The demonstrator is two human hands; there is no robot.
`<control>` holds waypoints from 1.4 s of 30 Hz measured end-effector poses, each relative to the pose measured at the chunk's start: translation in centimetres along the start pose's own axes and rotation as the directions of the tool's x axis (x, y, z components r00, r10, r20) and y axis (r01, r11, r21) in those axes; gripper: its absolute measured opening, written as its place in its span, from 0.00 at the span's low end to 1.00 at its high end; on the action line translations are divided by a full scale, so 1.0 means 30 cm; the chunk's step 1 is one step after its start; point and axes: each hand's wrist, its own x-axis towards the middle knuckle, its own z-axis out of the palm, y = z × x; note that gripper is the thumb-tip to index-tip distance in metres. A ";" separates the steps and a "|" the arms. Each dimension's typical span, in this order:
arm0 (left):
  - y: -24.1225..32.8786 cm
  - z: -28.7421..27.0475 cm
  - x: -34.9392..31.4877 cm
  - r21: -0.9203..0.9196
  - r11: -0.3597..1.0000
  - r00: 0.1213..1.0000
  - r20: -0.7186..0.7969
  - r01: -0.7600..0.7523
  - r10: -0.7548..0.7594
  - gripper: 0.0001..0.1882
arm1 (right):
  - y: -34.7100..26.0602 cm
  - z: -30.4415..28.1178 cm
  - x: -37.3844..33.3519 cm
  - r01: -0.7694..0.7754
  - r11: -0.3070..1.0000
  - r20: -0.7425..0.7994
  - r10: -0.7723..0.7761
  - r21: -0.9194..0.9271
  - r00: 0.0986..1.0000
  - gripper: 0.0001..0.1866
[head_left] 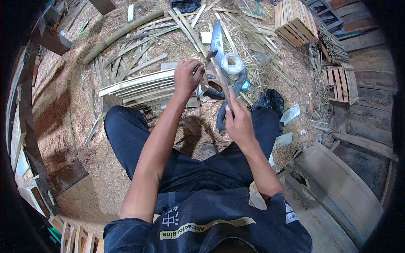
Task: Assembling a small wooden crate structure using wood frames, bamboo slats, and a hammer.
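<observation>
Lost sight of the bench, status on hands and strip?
Left hand grips strip's top. Right hand pinches bamboo strip lower down. Saw lies beneath.

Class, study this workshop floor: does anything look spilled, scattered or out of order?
Yes. Pale split bamboo strips and straw-like shavings lie strewn at all angles over the sawdust-covered floor, unlike the neat slat stack by the left hand. The right hand holds a thin wooden strip.

Bamboo strip's lower end, hidden inside the right hand.
</observation>
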 end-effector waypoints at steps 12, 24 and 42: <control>0.011 0.000 -0.005 -0.004 1.000 1.000 0.001 0.028 -0.028 0.06 | -0.022 -0.053 0.043 0.072 0.996 0.095 -0.067 -0.054 0.993 0.30; 0.009 0.002 -0.006 0.013 1.000 0.999 -0.042 -0.012 0.013 0.06 | -0.026 -0.048 0.034 0.223 0.970 -0.068 -0.231 -0.098 0.971 0.32; -0.027 -0.046 0.009 -0.123 0.992 0.996 0.090 -0.012 0.024 0.10 | -0.006 -0.010 0.021 0.157 0.986 -0.050 -0.160 -0.060 0.986 0.32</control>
